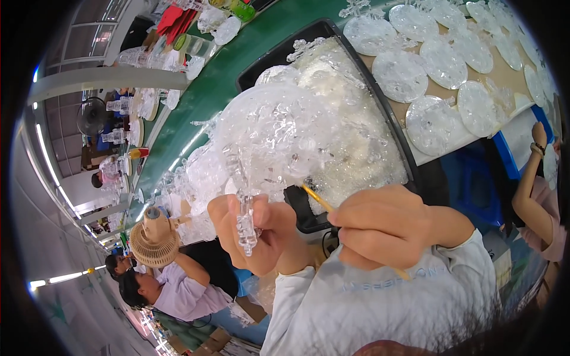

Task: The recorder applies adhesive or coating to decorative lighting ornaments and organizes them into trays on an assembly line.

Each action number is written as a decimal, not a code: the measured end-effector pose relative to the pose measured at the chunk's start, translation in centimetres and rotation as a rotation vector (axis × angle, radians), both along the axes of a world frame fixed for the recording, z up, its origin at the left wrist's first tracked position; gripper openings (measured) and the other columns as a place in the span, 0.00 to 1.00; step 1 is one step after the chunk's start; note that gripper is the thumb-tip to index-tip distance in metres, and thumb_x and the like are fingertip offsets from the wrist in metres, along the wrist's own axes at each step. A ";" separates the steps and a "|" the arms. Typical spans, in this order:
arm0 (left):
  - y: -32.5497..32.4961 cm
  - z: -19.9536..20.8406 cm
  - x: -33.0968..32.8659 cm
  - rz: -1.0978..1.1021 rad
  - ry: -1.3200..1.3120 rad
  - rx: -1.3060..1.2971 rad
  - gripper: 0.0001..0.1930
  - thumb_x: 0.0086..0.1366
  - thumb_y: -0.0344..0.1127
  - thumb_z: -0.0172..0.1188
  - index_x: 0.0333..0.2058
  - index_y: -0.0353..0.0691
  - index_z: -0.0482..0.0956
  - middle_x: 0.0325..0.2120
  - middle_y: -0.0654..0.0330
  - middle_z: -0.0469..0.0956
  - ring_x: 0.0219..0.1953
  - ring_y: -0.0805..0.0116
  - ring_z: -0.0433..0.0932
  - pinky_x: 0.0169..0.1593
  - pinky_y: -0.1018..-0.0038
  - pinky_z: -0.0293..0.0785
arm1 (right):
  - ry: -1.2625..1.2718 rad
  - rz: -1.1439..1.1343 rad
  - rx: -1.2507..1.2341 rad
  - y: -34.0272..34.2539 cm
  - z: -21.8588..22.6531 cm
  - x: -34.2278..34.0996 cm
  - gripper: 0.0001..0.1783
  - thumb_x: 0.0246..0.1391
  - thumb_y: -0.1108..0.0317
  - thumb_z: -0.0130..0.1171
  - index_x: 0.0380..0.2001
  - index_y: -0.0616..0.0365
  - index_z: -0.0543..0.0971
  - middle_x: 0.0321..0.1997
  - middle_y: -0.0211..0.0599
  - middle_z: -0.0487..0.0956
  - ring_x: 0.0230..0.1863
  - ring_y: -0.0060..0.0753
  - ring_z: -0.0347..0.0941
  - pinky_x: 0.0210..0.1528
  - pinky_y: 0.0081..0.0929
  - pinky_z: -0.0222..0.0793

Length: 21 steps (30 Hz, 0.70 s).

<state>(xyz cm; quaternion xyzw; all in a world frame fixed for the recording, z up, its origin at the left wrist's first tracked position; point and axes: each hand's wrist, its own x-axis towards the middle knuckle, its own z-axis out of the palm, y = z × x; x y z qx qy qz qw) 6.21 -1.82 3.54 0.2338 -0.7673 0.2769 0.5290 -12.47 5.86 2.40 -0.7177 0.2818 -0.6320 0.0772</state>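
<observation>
From my remote seat I see the left hand [270,228] with its grip closed on the knobbly clear stem [246,222] of a frosted, transparent disc-shaped ornament [273,113], which stands at twelve o'clock from that hand, in front of a black tray [380,102] of whitish granules [377,157]. The right hand [386,225] pinches a slim yellow brush [319,199], its tip pointing toward ten o'clock, near the disc's lower edge; I can't tell whether they touch. More clear discs [442,62] lie at one o'clock from the right hand; a beige fan [154,243] sits at nine o'clock from the left.
</observation>
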 end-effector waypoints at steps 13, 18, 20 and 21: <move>0.1 0.2 -1.4 0.045 0.180 -0.049 0.16 0.69 0.29 0.54 0.24 0.21 0.72 0.10 0.54 0.71 0.12 0.64 0.66 0.17 0.72 0.58 | -0.022 -0.069 -0.137 -0.1 -0.8 0.9 0.09 0.38 0.76 0.65 0.23 0.65 0.74 0.31 0.48 0.79 0.25 0.38 0.79 0.19 0.24 0.76; -0.3 0.9 -1.7 0.131 0.222 -0.090 0.21 0.69 0.34 0.55 0.18 0.26 0.72 0.09 0.55 0.71 0.11 0.65 0.68 0.16 0.73 0.63 | 0.010 -0.020 -0.098 0.5 -0.9 0.3 0.09 0.39 0.76 0.65 0.24 0.65 0.74 0.31 0.48 0.79 0.24 0.38 0.78 0.19 0.23 0.74; -0.4 1.2 -1.5 0.197 0.161 -0.123 0.22 0.71 0.34 0.56 0.17 0.33 0.67 0.09 0.62 0.67 0.12 0.78 0.63 0.17 0.82 0.58 | 0.027 -0.012 -0.178 0.6 -1.0 0.0 0.09 0.39 0.77 0.65 0.23 0.64 0.73 0.31 0.47 0.79 0.24 0.37 0.77 0.18 0.24 0.73; -0.4 1.3 -1.6 0.193 0.159 -0.121 0.22 0.71 0.34 0.56 0.17 0.33 0.67 0.09 0.62 0.67 0.12 0.78 0.63 0.17 0.82 0.58 | 0.025 -0.017 -0.176 0.7 -1.0 0.1 0.09 0.39 0.77 0.65 0.23 0.64 0.73 0.31 0.47 0.79 0.24 0.37 0.77 0.18 0.24 0.73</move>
